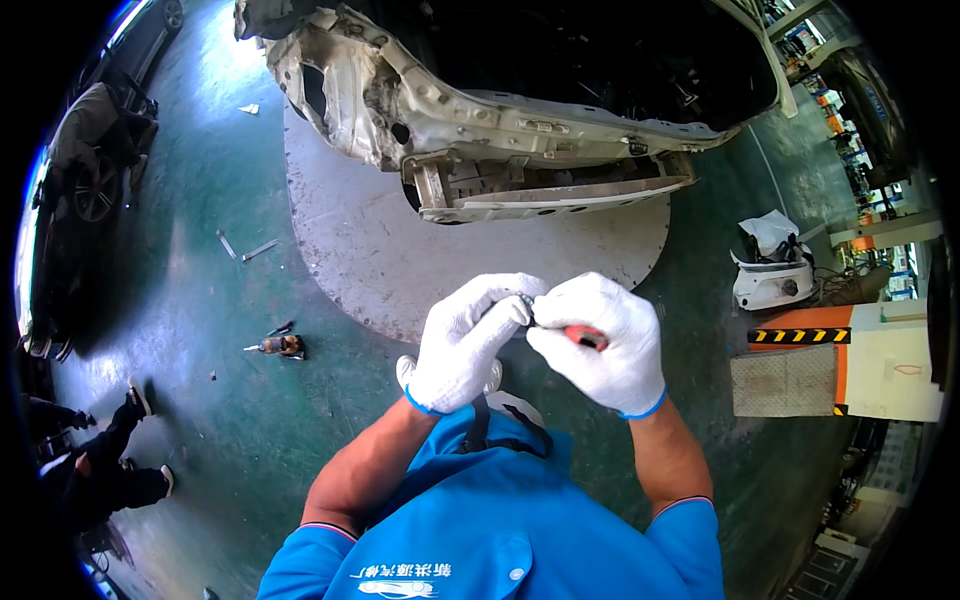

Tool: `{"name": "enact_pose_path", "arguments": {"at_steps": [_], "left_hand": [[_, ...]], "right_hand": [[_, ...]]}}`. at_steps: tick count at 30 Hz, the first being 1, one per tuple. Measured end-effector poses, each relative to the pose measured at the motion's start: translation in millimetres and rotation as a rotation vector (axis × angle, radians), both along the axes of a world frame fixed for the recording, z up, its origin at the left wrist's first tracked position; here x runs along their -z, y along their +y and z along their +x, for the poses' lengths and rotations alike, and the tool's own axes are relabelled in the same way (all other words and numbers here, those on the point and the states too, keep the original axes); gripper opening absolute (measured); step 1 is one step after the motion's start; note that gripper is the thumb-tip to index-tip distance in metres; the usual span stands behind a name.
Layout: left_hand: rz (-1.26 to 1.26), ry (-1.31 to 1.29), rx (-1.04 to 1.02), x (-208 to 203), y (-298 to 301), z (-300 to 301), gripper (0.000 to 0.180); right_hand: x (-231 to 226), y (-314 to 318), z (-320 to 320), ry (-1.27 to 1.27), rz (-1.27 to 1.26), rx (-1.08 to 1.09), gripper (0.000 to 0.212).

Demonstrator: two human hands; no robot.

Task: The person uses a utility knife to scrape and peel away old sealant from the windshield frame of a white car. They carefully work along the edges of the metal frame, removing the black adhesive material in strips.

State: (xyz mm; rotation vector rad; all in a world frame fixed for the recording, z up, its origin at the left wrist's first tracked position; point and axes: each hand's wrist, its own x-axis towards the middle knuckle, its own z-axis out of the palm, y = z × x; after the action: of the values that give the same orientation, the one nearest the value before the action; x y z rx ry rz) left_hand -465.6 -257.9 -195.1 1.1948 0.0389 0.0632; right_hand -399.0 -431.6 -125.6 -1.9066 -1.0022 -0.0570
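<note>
Both of my hands wear white knit gloves with blue cuffs and meet in front of my chest. My left hand [465,335] is closed, its thumb and fingers pinching at a small dark metal piece [527,307]. Wrapped in my right hand [600,340] is a tool with a red handle [586,337]. Most of that tool is hidden by the glove, so its kind does not show. The fingertips of both hands nearly touch around the metal piece. Beyond them stands a stripped, pale car body [540,140] with a bare sill and rusty, bent edges.
A grey rounded platform [350,230] lies under the car body. On the green floor to the left are a power tool [280,345] and metal strips [260,250]. A white bumper-like part [775,280] and an orange-white lift base [840,360] stand right. People and a car are at left.
</note>
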Motion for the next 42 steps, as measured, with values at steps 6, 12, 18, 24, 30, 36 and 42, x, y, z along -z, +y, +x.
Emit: {"name": "enact_pose_path", "arguments": {"at_steps": [6, 12, 18, 24, 30, 36, 42], "left_hand": [[-0.237, -0.023, 0.103, -8.5, 6.6, 19.7, 0.031], [-0.435, -0.087, 0.117, 0.1, 6.8, 35.1, 0.035], [-0.563, -0.061, 0.060, -3.5, -0.6, 43.0, 0.048], [-0.372, -0.065, 0.066, -1.7, 3.3, 41.0, 0.046], [-0.067, -0.059, 0.039, -24.4, 18.4, 18.8, 0.039], [0.082, -0.103, 0.003, -35.4, 16.6, 11.3, 0.028], [-0.004, -0.111, 0.089, -29.6, 20.4, 10.1, 0.035]], "right_hand": [[1.0, -15.1, 11.3, 0.246, 0.008, 0.116, 0.030], [14.1, -17.6, 8.9, 0.663, -0.023, 0.176, 0.043], [48.7, -17.7, 1.6, 0.772, -0.013, 0.024, 0.047], [42.2, -13.4, -5.7, 0.760, -0.096, 0.016, 0.034], [46.0, -22.9, -7.3, 0.604, -0.187, 0.052, 0.029], [49.5, -23.7, -6.6, 0.596, -0.175, 0.018, 0.026], [48.3, -29.0, -0.6, 0.616, -0.183, -0.025, 0.028]]}}
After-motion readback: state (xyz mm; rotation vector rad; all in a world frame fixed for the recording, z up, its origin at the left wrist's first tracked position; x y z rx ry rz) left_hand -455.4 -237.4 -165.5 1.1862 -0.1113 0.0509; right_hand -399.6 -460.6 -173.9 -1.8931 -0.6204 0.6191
